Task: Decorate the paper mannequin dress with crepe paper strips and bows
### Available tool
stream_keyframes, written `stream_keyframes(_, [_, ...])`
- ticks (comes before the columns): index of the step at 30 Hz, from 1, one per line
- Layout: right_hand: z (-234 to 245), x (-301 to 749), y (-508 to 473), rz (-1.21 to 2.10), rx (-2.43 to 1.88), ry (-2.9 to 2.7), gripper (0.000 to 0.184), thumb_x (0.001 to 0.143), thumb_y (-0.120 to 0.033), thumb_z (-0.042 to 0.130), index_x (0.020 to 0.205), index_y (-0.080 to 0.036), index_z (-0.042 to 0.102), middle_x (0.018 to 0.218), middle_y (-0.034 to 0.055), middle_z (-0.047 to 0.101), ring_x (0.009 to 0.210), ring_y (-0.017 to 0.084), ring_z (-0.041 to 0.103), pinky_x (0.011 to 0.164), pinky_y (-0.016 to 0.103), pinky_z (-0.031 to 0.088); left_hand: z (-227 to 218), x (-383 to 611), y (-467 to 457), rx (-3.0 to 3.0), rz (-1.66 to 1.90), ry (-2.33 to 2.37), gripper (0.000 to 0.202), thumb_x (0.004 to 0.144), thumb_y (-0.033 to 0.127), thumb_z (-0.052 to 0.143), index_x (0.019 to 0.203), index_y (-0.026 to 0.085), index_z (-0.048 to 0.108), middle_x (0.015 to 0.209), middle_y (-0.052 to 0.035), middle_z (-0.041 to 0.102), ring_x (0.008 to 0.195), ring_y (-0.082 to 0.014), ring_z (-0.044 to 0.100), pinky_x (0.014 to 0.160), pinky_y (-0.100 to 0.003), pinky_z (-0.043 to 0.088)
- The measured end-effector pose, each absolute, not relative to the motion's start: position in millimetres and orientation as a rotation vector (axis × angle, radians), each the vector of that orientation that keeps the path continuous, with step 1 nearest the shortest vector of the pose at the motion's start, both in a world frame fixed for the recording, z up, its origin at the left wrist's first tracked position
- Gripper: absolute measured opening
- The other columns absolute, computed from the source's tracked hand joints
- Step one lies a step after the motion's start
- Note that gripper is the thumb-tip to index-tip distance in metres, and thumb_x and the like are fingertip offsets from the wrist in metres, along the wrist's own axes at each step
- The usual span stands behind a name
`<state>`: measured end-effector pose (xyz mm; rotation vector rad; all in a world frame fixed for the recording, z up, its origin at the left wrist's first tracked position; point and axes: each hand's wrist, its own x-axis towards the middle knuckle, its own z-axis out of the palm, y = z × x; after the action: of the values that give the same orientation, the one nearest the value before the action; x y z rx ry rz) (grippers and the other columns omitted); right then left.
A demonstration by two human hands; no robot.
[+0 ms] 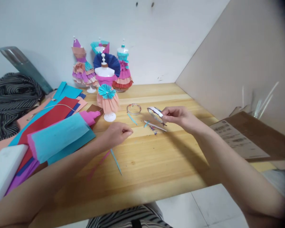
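Note:
My right hand (174,114) pinches a thin ring, which looks like a roll of tape (154,113) with a white strip along its top. It is lifted a little above the table. My left hand (117,134) hovers over the middle of the table, thumb and fingers pressed together; whatever they hold, if anything, is too small to make out. A second thin ring (134,109) lies between the hands, farther back. Below the held roll are a white strip (155,125), a short blue strip (132,119) and small dark coloured scraps (154,129).
Several small dress forms in crepe-paper dresses (108,103) stand at the back. Stacked coloured paper (47,126), a blue-and-pink roll (59,136) and a white box (7,171) lie left. Thin blue strip (116,161) lies in front. Cardboard box (256,136) stands right.

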<state>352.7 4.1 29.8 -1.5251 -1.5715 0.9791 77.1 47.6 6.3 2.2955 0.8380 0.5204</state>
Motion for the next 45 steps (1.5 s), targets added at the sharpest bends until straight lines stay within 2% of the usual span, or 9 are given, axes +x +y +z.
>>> stream_keyframes(7, [39.9,347.2,-8.0,1.379,-1.166,-1.388,0.033,0.060,-0.048,0.079,0.066,-0.017,0.067,0.065,0.0017,0.058,0.056,0.014,0.052,0.056,0.031,0.046,14.4,91.2,47.6,2.072,0.905,0.937,0.015,0.078,0.018,0.060,0.088,0.015,0.069,0.080,-0.0035,0.070,0.069,-0.0132,0.062,0.065,-0.025,0.050])
stream_keyframes(10, [42.4,337.9,-10.6,1.521,-1.088,-1.364,0.032,0.061,-0.047,0.079,0.067,-0.017,0.068,0.066,0.0023,0.059,0.055,0.014,0.054,0.057,0.035,0.050,23.9,92.1,35.4,2.270,1.093,0.959,0.010,0.080,0.018,0.062,0.089,0.016,0.067,0.078,-0.0021,0.064,0.066,-0.0118,0.058,0.064,-0.025,0.048])
stream_keyframes(15, [41.9,323.5,-10.1,1.541,-1.122,-1.269,0.030,0.062,-0.044,0.079,0.068,-0.017,0.068,0.057,-0.0001,0.056,0.048,0.011,0.046,0.053,0.031,0.046,36.2,106.9,24.0,2.830,1.172,0.849,0.021,0.093,0.030,0.048,0.098,0.016,0.063,0.091,-0.0082,0.063,0.086,-0.0185,0.060,0.073,-0.029,0.046])
stream_keyframes(22, [34.2,319.4,-13.4,1.532,-1.140,-1.163,0.034,0.060,-0.045,0.080,0.062,-0.015,0.063,0.052,-0.0016,0.050,0.046,0.008,0.037,0.046,0.024,0.033,29.4,133.0,51.2,3.148,1.071,0.588,0.042,0.097,0.015,0.025,0.080,0.015,0.063,0.078,-0.0083,0.064,0.071,-0.0160,0.058,0.060,-0.028,0.039])
stream_keyframes(27, [24.5,323.4,-14.0,1.589,-1.137,-1.120,0.035,0.060,-0.045,0.080,0.064,-0.015,0.062,0.052,-0.0032,0.050,0.045,0.007,0.037,0.051,0.028,0.043,26.0,124.6,64.0,3.005,1.005,0.363,0.035,0.096,0.017,0.031,0.084,0.015,0.063,0.077,-0.0060,0.064,0.069,-0.0132,0.057,0.057,-0.024,0.038])
stream_keyframes(31, [25.0,323.6,-11.5,1.605,-1.080,-1.108,0.037,0.062,-0.047,0.079,0.070,-0.015,0.063,0.050,-0.0042,0.048,0.045,0.008,0.038,0.058,0.033,0.049,22.6,122.0,66.1,2.553,1.141,0.681,0.026,0.093,0.023,0.043,0.075,0.016,0.060,0.072,-0.0025,0.061,0.069,-0.0123,0.055,0.063,-0.023,0.039])
stream_keyframes(36, [25.3,320.2,-11.8,1.478,-1.106,-1.179,0.038,0.064,-0.050,0.077,0.070,-0.016,0.061,0.054,-0.0026,0.051,0.047,0.009,0.041,0.053,0.028,0.041,18.4,126.2,61.3,2.328,0.952,1.021,0.031,0.093,0.027,0.040,0.066,0.018,0.052,0.057,0.0022,0.050,0.056,-0.0119,0.047,0.055,-0.025,0.032])
stream_keyframes(42, [23.9,305.3,-16.5,1.266,-1.207,-1.449,0.038,0.072,-0.053,0.070,0.075,-0.017,0.056,0.067,0.0002,0.057,0.061,0.012,0.050,0.060,0.027,0.039,26.6,137.3,56.8,1.950,0.736,1.001,0.036,0.095,0.036,0.032,0.066,0.019,0.045,0.054,0.0031,0.050,0.041,-0.0088,0.044,0.045,-0.023,0.032])
stream_keyframes(45, [23.4,298.6,-14.9,1.202,-1.191,-1.496,0.039,0.075,-0.054,0.066,0.074,-0.017,0.054,0.067,-0.0001,0.055,0.059,0.011,0.047,0.057,0.026,0.036,28.5,141.3,54.7,2.020,0.846,0.997,0.037,0.095,0.031,0.033,0.062,0.019,0.045,0.055,0.0026,0.050,0.048,-0.0097,0.046,0.050,-0.023,0.034])
